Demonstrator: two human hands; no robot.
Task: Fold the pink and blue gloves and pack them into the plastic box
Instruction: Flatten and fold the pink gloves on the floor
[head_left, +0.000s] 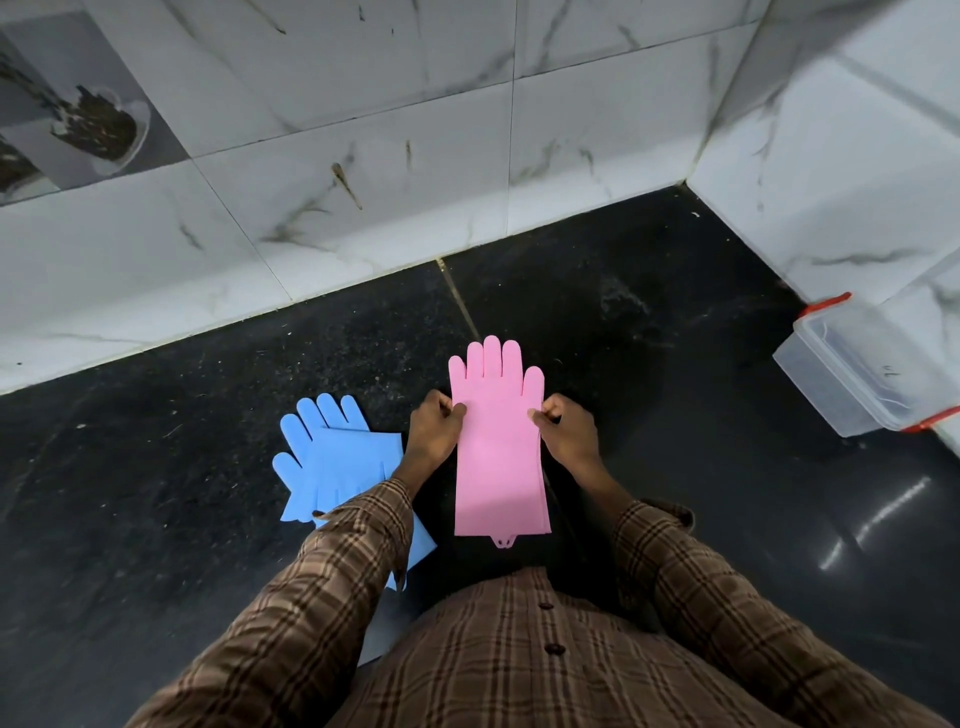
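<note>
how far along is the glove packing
Early. Nothing is folded or packed: the clear plastic box with red clips holds no gloves. In hand: left hand and right hand pinch the flat pink rubber gloves. Left: blue rubber gloves lie unfolded on the black counter.

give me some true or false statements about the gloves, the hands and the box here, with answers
1. Both hands grip the pink glove by its side edges. True: left hand, right hand.
2. The blue gloves are already in the plastic box. False: they lie on the dark floor, left of the pink glove.
3. The plastic box has red clips. True.
4. The pink glove's fingers point toward the person. False: they point away, toward the wall.
5. The box sits left of the person. False: it is at the right, by the wall.
</note>
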